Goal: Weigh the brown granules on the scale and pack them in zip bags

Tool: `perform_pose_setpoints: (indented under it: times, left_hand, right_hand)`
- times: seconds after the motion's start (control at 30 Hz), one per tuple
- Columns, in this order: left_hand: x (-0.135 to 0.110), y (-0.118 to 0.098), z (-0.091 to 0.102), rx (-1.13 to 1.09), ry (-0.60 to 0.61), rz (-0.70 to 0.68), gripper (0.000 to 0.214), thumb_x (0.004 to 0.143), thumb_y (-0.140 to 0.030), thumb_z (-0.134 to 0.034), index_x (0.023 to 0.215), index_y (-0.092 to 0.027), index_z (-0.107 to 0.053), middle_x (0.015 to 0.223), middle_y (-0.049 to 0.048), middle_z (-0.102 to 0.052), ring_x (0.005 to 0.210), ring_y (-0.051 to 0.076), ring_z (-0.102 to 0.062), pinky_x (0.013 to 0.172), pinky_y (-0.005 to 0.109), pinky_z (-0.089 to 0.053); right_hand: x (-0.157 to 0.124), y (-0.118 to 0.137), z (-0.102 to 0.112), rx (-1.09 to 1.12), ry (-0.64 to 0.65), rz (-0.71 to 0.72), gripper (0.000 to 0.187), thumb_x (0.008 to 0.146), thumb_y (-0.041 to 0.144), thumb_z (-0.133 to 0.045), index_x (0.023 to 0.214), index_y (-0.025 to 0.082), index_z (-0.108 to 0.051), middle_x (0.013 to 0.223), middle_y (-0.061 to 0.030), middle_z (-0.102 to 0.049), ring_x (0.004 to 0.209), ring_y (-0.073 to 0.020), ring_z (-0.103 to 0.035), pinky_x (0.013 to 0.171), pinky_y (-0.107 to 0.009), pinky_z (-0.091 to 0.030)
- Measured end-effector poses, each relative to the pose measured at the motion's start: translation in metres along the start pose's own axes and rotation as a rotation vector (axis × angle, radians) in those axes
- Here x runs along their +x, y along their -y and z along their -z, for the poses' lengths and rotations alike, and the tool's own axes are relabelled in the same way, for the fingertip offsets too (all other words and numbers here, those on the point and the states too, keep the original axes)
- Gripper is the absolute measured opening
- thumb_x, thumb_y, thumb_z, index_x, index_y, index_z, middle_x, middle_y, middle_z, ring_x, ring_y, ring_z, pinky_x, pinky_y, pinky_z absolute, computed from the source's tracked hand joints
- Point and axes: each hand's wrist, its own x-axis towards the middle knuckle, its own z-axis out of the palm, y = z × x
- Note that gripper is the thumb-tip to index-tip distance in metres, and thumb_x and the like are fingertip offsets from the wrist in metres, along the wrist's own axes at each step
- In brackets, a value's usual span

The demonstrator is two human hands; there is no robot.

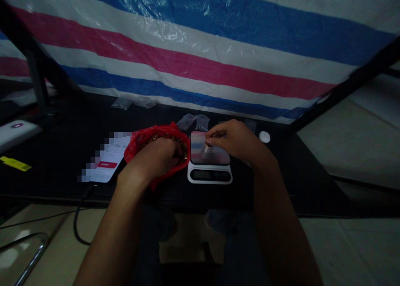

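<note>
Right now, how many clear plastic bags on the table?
4: one clear plastic bag and another at the far left, two more behind the digital scale. A dim patch to its right may be a fifth.

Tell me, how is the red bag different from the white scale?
The red plastic bag is soft and crumpled, but the white digital kitchen scale is hard and boxy. The bag holds small brown pieces, while the scale has a shiny flat top. Both sit on the black table.
</note>
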Motion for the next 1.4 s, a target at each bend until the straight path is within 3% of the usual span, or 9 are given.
perform_pose_setpoints:
  times: [0.27, 0.43, 0.67, 0.93, 1.2, 1.4]
  left_hand:
    - [0.003, 0.003, 0.0, 0.004, 0.008, -0.005, 0.024, 0.087, -0.018, -0.063, 0.096, -0.025, -0.083, 0.101, 0.0048, -0.084, 0.093, 0.027, -0.076, 0.083, 0.036, -0.053]
    - [0.003, 0.003, 0.003, -0.093, -0.03, -0.046, 0.021, 0.086, -0.018, -0.064, 0.097, -0.025, -0.081, 0.098, 0.0015, -0.083, 0.087, 0.022, -0.076, 0.079, 0.032, -0.055]
    - [0.009, -0.009, 0.005, -0.198, -0.193, -0.158, 0.018, 0.09, -0.02, -0.065, 0.102, -0.022, -0.078, 0.102, 0.002, -0.081, 0.09, 0.021, -0.076, 0.082, 0.032, -0.056]
    - [0.017, -0.023, -0.002, -0.288, -0.311, -0.218, 0.019, 0.092, -0.016, -0.065, 0.107, -0.018, -0.077, 0.109, 0.0052, -0.081, 0.096, 0.021, -0.075, 0.091, 0.034, -0.056]
    - [0.025, -0.046, -0.014, -0.368, -0.352, -0.3, 0.02, 0.093, -0.017, -0.066, 0.112, -0.019, -0.075, 0.114, 0.0048, -0.08, 0.104, 0.021, -0.073, 0.094, 0.033, -0.056]
    - [0.032, -0.049, -0.021, -0.313, -0.365, -0.315, 0.02, 0.096, -0.019, -0.066, 0.115, -0.02, -0.072, 0.115, 0.0051, -0.08, 0.107, 0.022, -0.074, 0.094, 0.035, -0.055]
  right_hand:
    - [-0.003, 0.003, 0.002, -0.093, 0.02, 0.007, 0.014, 0.086, 0.009, -0.077, 0.091, 0.019, -0.085, 0.093, -0.0061, -0.084, 0.087, -0.0205, -0.077, 0.078, -0.029, -0.054]
    - [-0.003, 0.001, 0.001, -0.132, 0.022, 0.051, 0.014, 0.086, 0.008, -0.076, 0.09, 0.019, -0.083, 0.093, -0.0054, -0.083, 0.086, -0.0199, -0.076, 0.079, -0.029, -0.054]
    - [-0.002, -0.001, -0.001, -0.139, 0.03, 0.068, 0.013, 0.085, 0.007, -0.075, 0.088, 0.017, -0.082, 0.097, -0.0082, -0.082, 0.089, -0.0211, -0.076, 0.081, -0.03, -0.055]
    - [-0.004, -0.002, 0.001, -0.075, 0.021, 0.052, 0.021, 0.087, 0.011, -0.076, 0.106, 0.018, -0.081, 0.105, -0.0086, -0.083, 0.094, -0.0227, -0.078, 0.082, -0.031, -0.058]
    - [-0.005, -0.007, 0.008, 0.03, 0.009, 0.093, 0.024, 0.089, 0.004, -0.063, 0.099, 0.021, -0.078, 0.103, -0.0045, -0.083, 0.097, -0.02, -0.078, 0.086, -0.029, -0.058]
    - [-0.004, -0.012, 0.008, -0.017, -0.04, 0.093, 0.023, 0.09, 0.006, -0.063, 0.102, 0.019, -0.079, 0.105, -0.0063, -0.082, 0.094, -0.0202, -0.077, 0.087, -0.03, -0.057]
